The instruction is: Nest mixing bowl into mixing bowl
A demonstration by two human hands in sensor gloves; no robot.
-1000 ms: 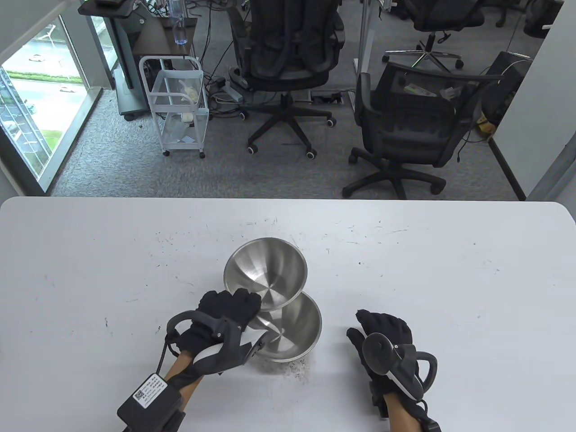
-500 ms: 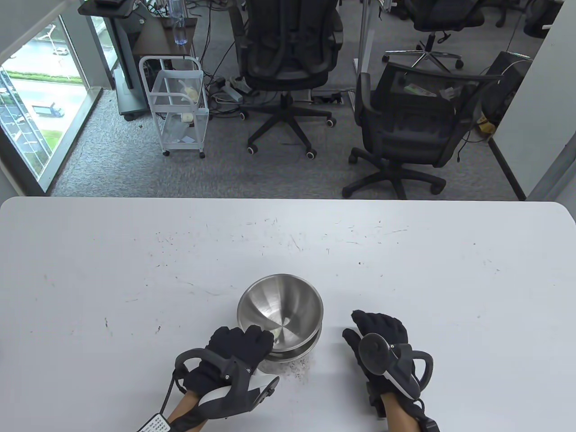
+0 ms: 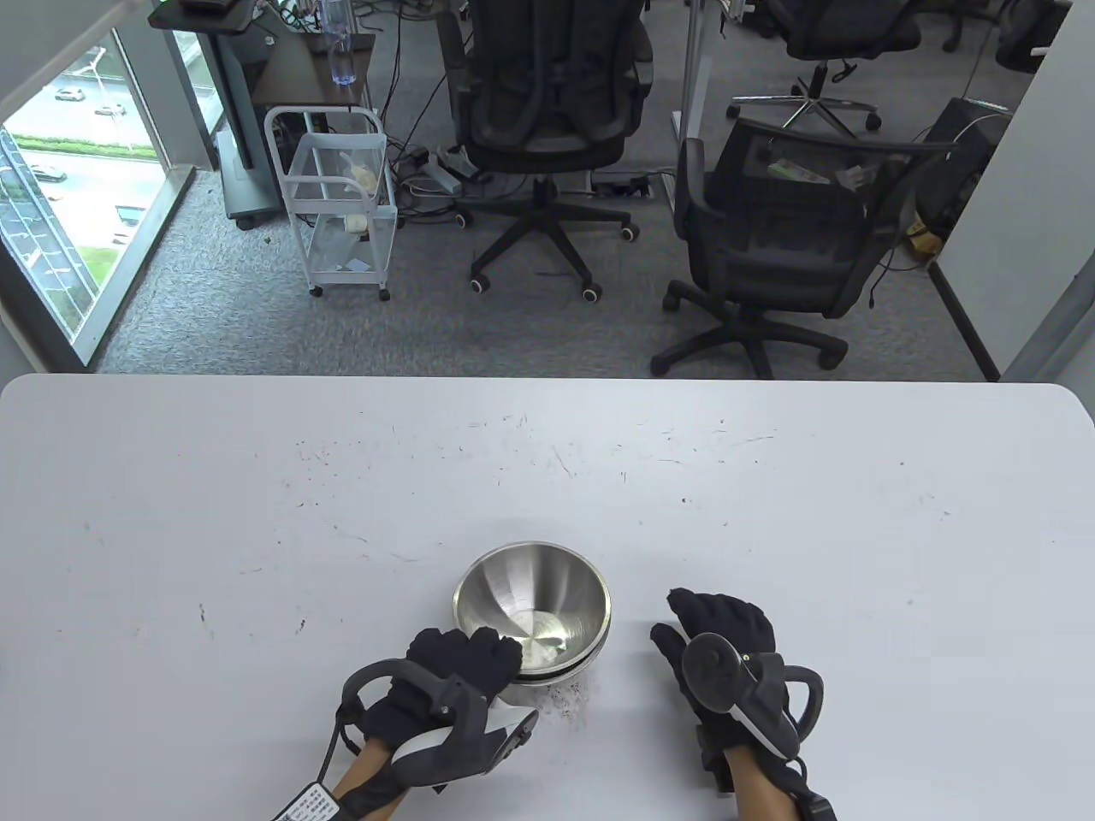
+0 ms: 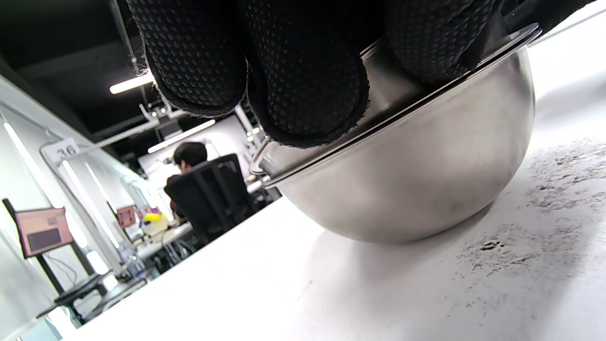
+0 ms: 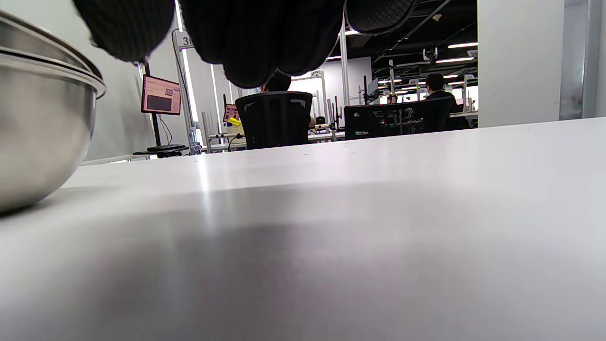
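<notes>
Two steel mixing bowls sit nested on the white table. The upper bowl (image 3: 535, 599) lies inside the lower bowl (image 3: 590, 660), whose rim shows just below it. My left hand (image 3: 466, 663) grips the near-left rim of the upper bowl. In the left wrist view my fingers (image 4: 303, 80) curl over the upper bowl's rim (image 4: 378, 99), above the lower bowl (image 4: 416, 180). My right hand (image 3: 714, 633) rests on the table to the right of the bowls, holding nothing, apart from them. The lower bowl's side (image 5: 38, 132) shows at the left of the right wrist view.
The white table (image 3: 257, 513) has dark specks and scratches, with a smudged patch (image 3: 569, 697) just in front of the bowls. Office chairs (image 3: 770, 248) and a white cart (image 3: 338, 205) stand on the floor beyond the far edge.
My left hand carried the upper bowl toward me from a tilted hold over the lower bowl and lowered it into that bowl. It now sits level inside it. The right hand barely moved.
</notes>
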